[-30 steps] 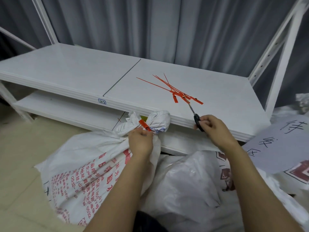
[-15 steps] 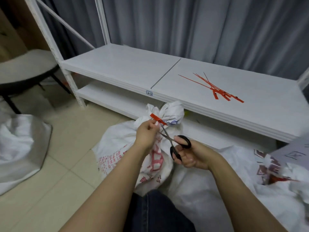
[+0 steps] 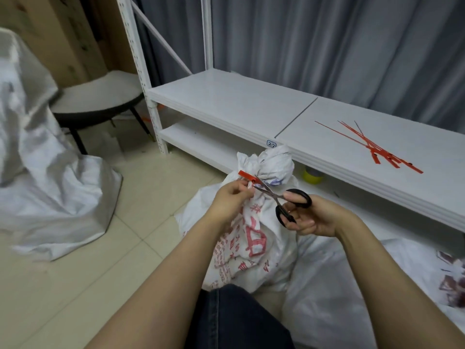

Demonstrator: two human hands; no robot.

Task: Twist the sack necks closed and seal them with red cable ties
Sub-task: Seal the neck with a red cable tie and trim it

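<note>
1. Far left, a large crumpled white sack (image 3: 50, 192) of woven plastic slumps on the pale tiled floor (image 3: 75, 285). Behind it stands a round-seated chair (image 3: 100, 96) with dark legs.
2. A stretch of bare tile lies between that heap and the printed sack (image 3: 254, 238).
3. At the centre, the printed sack, white with red characters, leans against the front edge of the low white shelf (image 3: 226, 102). Its neck (image 3: 274, 165) is twisted into a bunched knob.
4. A red cable tie (image 3: 247, 176) circles the neck, and its flat tag sticks out to the left.
5. The left hand (image 3: 230, 200) pinches the tie's tail just under the tag, fingers curled.
6. The right hand (image 3: 317, 217) grips black-handled scissors (image 3: 289, 200), thumb and fingers through the loops. The metal blades are narrowly parted and reach up-left to the tail.
7. A yellow roll (image 3: 312, 176) sits on the lower shelf, behind the sack.
8. To the right, loose ties (image 3: 372, 149) lie fanned on the smooth shelf top, well apart from both hands. A grey pleated curtain (image 3: 327, 46) hangs behind.
9. At the lower right, another white sack (image 3: 339, 285) lies beside a denim knee (image 3: 234, 318).
</note>
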